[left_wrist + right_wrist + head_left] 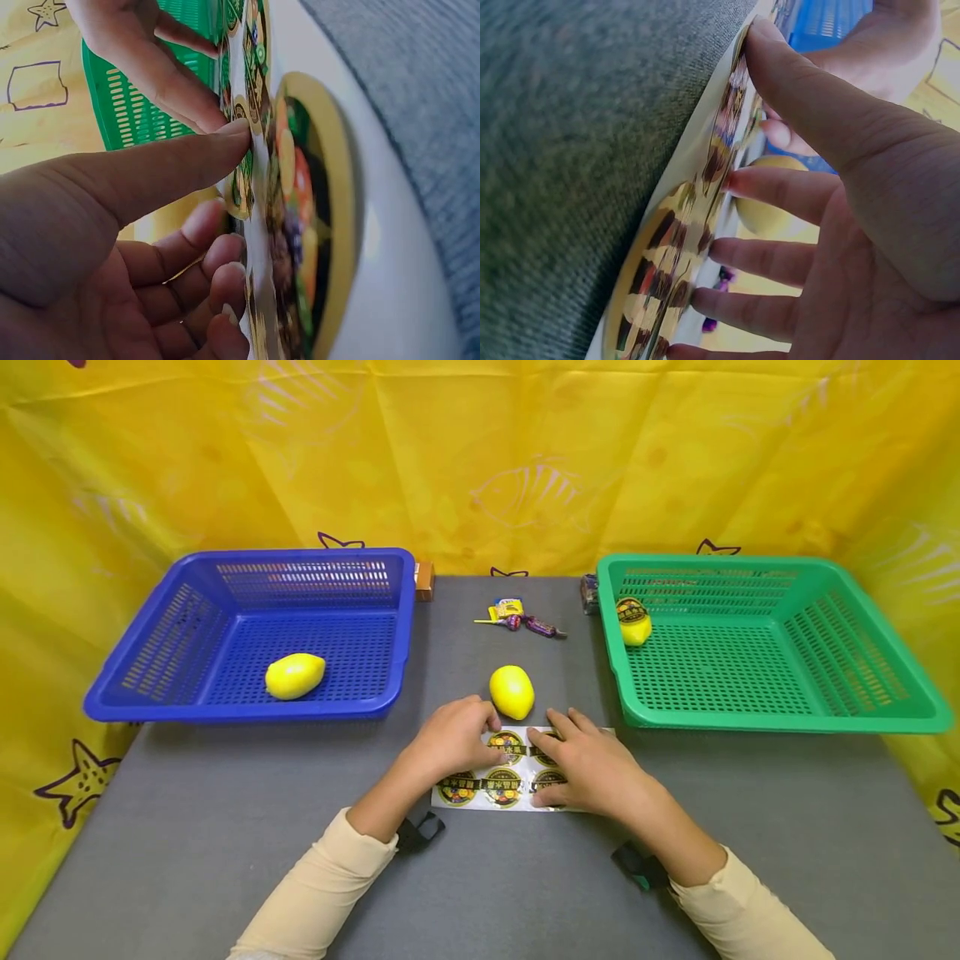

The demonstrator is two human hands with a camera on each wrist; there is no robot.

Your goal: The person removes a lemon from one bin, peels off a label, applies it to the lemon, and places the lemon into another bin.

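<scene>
A white sheet of round black-and-gold fruit stickers (501, 787) lies flat on the grey table in front of me. My left hand (457, 739) rests on its upper left part, thumb tip on a sticker and the other fingers loosely bent at the sheet. Over the right part my right hand (592, 766) is spread, its thumb and fingertips touching the stickers. Just beyond the sheet sits a yellow lemon (512, 692), between the two hands and held by neither. The left wrist view shows the left thumb (187, 161) laid on the sheet (397, 247).
At the left stands a blue basket (247, 710) with a lemon (296, 677) inside. A green basket (772, 721) at the right holds a lemon with a sticker (633, 622). Several wrapped candies (510, 610) lie at the back, with a small orange box (424, 582) beside the blue basket.
</scene>
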